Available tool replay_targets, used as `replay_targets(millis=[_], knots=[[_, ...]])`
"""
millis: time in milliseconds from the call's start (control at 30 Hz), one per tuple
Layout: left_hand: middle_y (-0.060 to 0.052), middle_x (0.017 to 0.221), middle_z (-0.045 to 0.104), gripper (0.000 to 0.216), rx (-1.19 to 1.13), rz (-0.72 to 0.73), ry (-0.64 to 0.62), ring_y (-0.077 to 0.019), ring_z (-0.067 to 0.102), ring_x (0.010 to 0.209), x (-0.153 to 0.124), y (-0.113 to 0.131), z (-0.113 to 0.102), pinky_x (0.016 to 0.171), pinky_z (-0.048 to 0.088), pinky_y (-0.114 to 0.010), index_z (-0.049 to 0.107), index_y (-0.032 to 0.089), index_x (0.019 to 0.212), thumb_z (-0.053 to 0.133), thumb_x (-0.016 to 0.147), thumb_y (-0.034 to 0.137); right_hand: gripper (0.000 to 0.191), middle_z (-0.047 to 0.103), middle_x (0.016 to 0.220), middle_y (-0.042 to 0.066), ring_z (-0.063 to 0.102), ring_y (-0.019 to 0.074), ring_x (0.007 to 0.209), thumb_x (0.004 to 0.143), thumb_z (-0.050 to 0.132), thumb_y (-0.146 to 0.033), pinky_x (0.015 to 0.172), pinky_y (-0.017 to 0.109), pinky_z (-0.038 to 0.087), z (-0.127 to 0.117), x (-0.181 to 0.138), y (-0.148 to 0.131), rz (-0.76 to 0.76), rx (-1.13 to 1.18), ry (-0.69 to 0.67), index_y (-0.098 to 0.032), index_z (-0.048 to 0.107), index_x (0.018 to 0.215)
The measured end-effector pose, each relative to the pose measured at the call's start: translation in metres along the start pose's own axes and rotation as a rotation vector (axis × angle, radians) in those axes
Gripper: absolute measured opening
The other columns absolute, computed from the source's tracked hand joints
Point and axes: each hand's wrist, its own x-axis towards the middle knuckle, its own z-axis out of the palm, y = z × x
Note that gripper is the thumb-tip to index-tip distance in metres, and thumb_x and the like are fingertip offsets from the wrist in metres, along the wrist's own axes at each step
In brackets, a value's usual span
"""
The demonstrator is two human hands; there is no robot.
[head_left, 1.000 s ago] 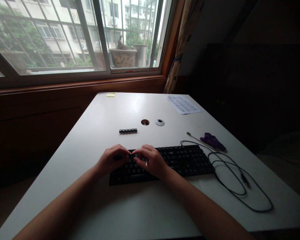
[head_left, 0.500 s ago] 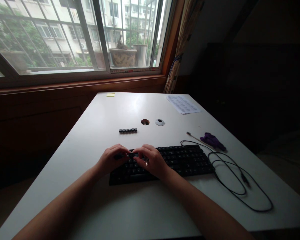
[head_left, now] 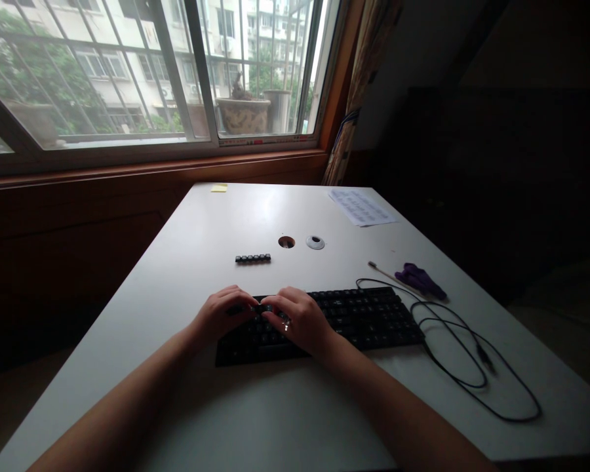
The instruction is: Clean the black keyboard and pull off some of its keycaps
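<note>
A black keyboard (head_left: 358, 321) lies on the white table beneath both my hands. Over its left part, my left hand (head_left: 223, 313) is closed in a pinch, thumb below and fingers above. My right hand (head_left: 297, 314), with a ring on one finger, meets it from the other side, also pinching. Between the two sets of fingertips is a small black keycap (head_left: 262, 309); how far it is lifted off the keys I cannot tell. Beyond the hands stands a short row of several black keycaps (head_left: 253, 259). My hands hide part of the keys.
Right of the keyboard lie its looped cable (head_left: 472, 387), a purple cloth (head_left: 420, 280) and a thin brush-like stick (head_left: 388, 272). Farther back are a round table hole (head_left: 286, 242), its white cover (head_left: 315, 242), printed sheets (head_left: 361, 207) and yellow sticky notes (head_left: 219, 187).
My fingertips have shifted slightly, and the small black keycap between them shows as a darker piece now. Both hands stay at the same place over the keyboard. The whole view has drifted slightly.
</note>
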Motion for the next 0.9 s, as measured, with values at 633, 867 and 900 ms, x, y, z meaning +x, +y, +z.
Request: replay_targets(millis=[633,867,900], knots=[[-0.006,0.094,0.073,0.015,0.078,-0.105,0.033,-0.0188,0.066,0.089,-0.001,-0.016,-0.004,0.08,0.055,-0.033,0.07,0.02,0.104,0.057,0.095,0.019,0.011,0.069,0.083,0.002,0.058,0.0128,0.067,0.083,0.073,-0.021,0.069,0.027,0.046,-0.041,0.045,0.096,0.194,-0.002,-0.061,-0.019,0.073,0.094],[-0.006,0.095,0.073,0.017,0.072,-0.111,0.015,-0.0191,0.063,0.089,-0.004,-0.024,0.0,0.08,0.053,-0.034,0.068,0.02,0.107,0.055,0.095,0.018,0.011,0.074,0.086,0.002,0.065,0.0158,0.079,0.081,0.073,-0.024,0.071,0.025,0.046,-0.012,0.069,0.139,0.4,-0.02,-0.252,-0.02,0.075,0.091],[-0.006,0.095,0.073,0.017,0.073,-0.109,0.019,-0.0191,0.063,0.089,-0.004,-0.025,0.0,0.079,0.053,-0.034,0.068,0.02,0.106,0.055,0.095,0.019,0.011,0.075,0.087,0.002,0.066,0.016,0.079,0.08,0.073,-0.024,0.071,0.025,0.046,-0.01,0.071,0.143,0.411,-0.023,-0.258,-0.02,0.075,0.09]])
